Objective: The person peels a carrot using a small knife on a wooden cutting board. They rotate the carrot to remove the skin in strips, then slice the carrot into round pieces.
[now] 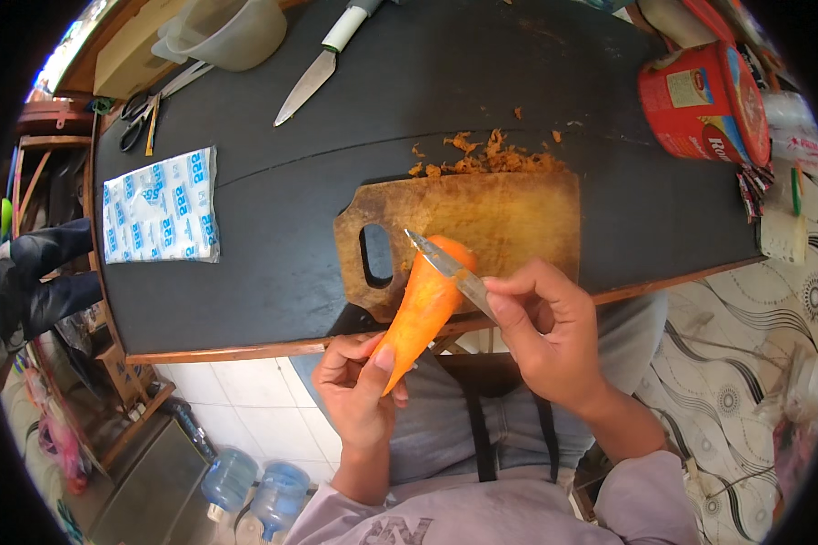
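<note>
My left hand (pixel 365 388) grips the narrow end of a peeled orange carrot (pixel 424 306), which tilts up and away over the table's front edge. A knife is in my right hand (pixel 552 334), its handle hidden in the fingers. The knife blade (pixel 450 266) crosses the carrot's thick end, with orange bits stuck to the metal. Behind the carrot lies a wooden cutting board (pixel 511 211) with a cut-out handle on its left. Orange peelings (pixel 497 160) are heaped along the board's far edge.
A second knife with a white handle (pixel 344 28) lies farther back on the dark tabletop (pixel 273 286). To the left are a blue-and-white packet (pixel 161 208), scissors (pixel 136 122) and a plastic measuring jug (pixel 228 34). A red tub (pixel 705 102) stands at right. Water bottles (pixel 279 494) sit below.
</note>
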`<state>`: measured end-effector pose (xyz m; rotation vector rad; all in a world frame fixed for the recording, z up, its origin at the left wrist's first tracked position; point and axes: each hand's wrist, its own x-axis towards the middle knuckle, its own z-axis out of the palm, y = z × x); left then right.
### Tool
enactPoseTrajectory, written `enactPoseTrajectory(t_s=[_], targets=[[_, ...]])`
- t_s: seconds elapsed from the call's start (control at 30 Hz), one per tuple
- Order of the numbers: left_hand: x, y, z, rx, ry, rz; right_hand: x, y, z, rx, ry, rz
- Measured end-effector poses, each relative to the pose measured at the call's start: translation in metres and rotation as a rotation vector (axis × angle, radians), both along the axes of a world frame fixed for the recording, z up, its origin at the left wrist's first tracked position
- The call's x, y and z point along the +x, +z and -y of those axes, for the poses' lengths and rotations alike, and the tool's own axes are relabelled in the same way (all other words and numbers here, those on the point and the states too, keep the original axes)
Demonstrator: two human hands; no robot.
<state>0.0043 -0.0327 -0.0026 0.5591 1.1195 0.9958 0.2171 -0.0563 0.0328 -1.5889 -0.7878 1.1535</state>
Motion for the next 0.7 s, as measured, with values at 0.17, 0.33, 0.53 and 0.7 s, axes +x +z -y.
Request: enactPoseTrajectory(t_s=[0.17, 0.33, 0.53, 0.7], targets=[[0.000, -0.003, 0.001, 0.001, 0.017, -0.017, 0.001, 0.000, -0.002, 0.004, 0.024, 0.019], [-0.001, -0.003, 0.000, -0.002, -0.005, -0.006, 0.003, -0.008, -0.003, 0.104, 0.057, 0.159], [0.001, -0.003, 0.000, 0.005, 0.010, -0.007, 0.005, 0.002, -0.007, -0.079, -0.037, -0.115], [-0.003, -0.002, -0.002, -0.035, 0.005, 0.024, 0.002, 0.003, -0.003, -0.058, 0.022, -0.104]])
